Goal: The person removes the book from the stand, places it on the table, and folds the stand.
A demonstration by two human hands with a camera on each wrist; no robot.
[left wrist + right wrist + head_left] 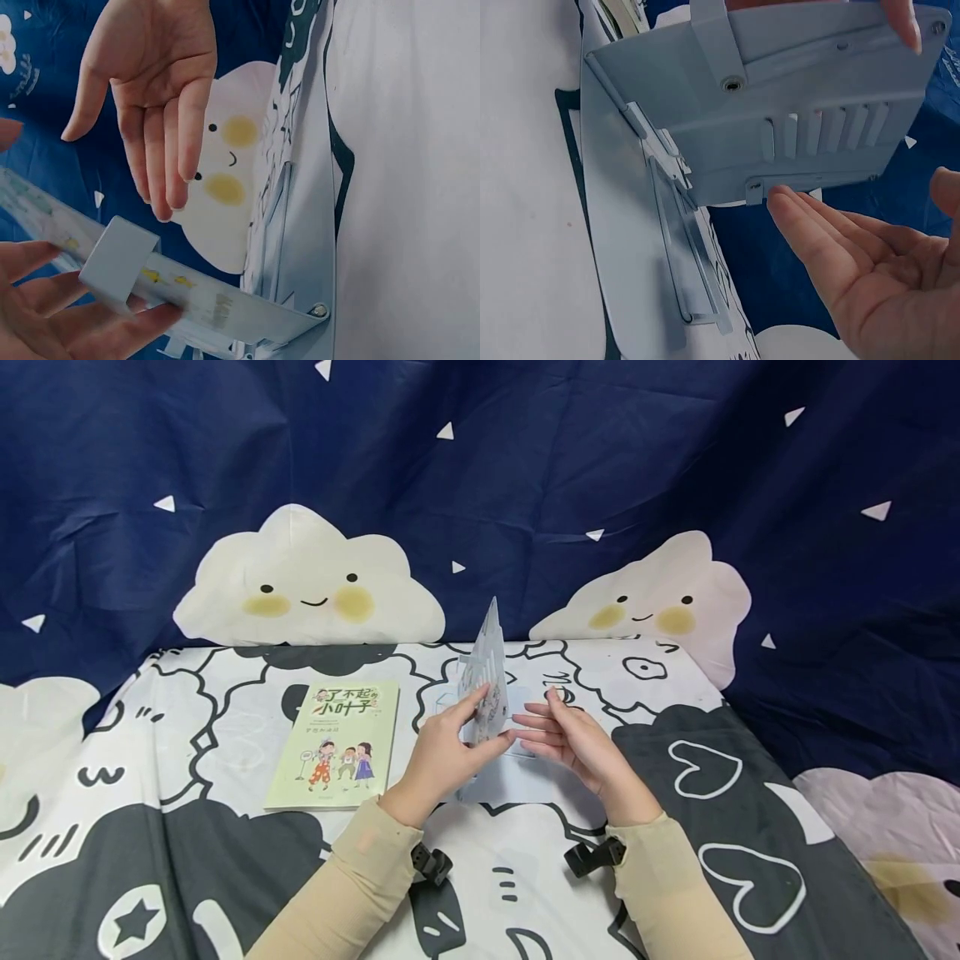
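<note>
A pale blue metal book stand (pixel 493 693) has its slotted panel raised, nearly edge-on in the head view. Its flat base (pixel 506 783) lies on the cloth. My left hand (pixel 444 756) grips the panel between thumb and fingers; its fingers (pixel 56 307) show behind the printed face in the left wrist view. To the right of the panel is my right hand (pixel 588 750), fingers extended and holding nothing. The right wrist view shows the panel's back (pixel 720 97), with slots and rivets, above a wire support (pixel 664 232) on the base. My right fingertips are close to the panel's lower edge; contact is unclear.
A light green book (pixel 341 752) with cartoon figures on its cover lies flat to the left of the stand. Black-and-white patterned cloth (pixel 225 860) covers the table. Behind it hangs a dark blue curtain (pixel 525 460) printed with clouds.
</note>
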